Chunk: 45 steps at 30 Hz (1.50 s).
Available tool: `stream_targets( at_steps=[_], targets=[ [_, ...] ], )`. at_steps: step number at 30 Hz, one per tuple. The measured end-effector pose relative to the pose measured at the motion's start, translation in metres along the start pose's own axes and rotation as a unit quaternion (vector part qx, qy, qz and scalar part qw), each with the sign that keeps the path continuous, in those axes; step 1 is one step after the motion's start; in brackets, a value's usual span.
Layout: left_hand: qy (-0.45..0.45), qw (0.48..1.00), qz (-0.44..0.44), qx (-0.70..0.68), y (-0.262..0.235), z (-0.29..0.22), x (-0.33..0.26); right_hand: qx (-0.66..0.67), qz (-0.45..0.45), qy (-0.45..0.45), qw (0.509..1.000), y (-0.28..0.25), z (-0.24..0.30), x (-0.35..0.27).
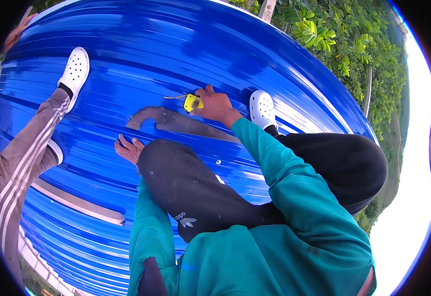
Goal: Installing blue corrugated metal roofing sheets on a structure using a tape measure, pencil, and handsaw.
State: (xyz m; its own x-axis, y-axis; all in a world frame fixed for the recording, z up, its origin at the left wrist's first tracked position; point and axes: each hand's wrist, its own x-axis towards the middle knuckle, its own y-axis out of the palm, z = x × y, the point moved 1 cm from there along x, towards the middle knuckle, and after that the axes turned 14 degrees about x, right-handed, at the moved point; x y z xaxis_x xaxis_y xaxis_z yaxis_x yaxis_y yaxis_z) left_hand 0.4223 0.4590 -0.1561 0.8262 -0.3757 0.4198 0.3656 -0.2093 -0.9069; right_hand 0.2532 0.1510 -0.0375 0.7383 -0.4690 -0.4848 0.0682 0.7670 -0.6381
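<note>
Mid-frame, right hand [215, 106] grips tape measure [193, 102], blade [176, 97] partly drawn, apart from empty left hand [129, 149]; measuring seems unfinished, saw [183, 123] lies unheld

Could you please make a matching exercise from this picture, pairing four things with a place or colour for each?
Things:
1. Tape measure
2. Handsaw
3. Long narrow strip
4. Ribbed sheet

Places and colours:
A. Shiny blue
B. Lying just beyond the wearer's left knee
C. In the wearer's right hand
D. Left of the wearer's left sleeve

Pairs: 1-C, 2-B, 3-D, 4-A
</note>
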Motion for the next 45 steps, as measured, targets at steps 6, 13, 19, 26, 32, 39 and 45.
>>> stream_targets(
  at_steps=[6,13,19,26,32,39,45],
  targets=[
    [0.015,1.000,-0.018,-0.016,0.012,-0.003,0.001,-0.127,0.000,0.046,0.991,0.029,0.002,0.001],
    [0.019,0.999,-0.020,0.025,0.033,0.006,-0.001,-0.201,0.079,-0.127,0.968,-0.072,0.084,0.005],
    [0.019,0.998,0.058,0.015,0.031,0.028,0.000,-0.258,0.109,-0.204,0.938,-0.226,0.181,-0.012],
    [0.049,0.970,0.206,-0.120,0.011,0.024,0.016,-0.111,-0.169,-0.204,0.958,-0.395,0.132,-0.101],
    [0.149,0.965,0.179,-0.121,0.036,0.066,0.004,0.040,-0.323,-0.101,0.940,-0.419,0.009,-0.157],
    [0.049,0.947,0.252,-0.195,0.045,0.051,0.022,0.124,-0.312,-0.022,0.942,-0.334,-0.042,-0.201],
    [0.051,0.962,0.235,-0.128,0.041,0.089,0.042,0.177,-0.277,0.014,0.944,-0.296,-0.017,-0.222]
  ],
)
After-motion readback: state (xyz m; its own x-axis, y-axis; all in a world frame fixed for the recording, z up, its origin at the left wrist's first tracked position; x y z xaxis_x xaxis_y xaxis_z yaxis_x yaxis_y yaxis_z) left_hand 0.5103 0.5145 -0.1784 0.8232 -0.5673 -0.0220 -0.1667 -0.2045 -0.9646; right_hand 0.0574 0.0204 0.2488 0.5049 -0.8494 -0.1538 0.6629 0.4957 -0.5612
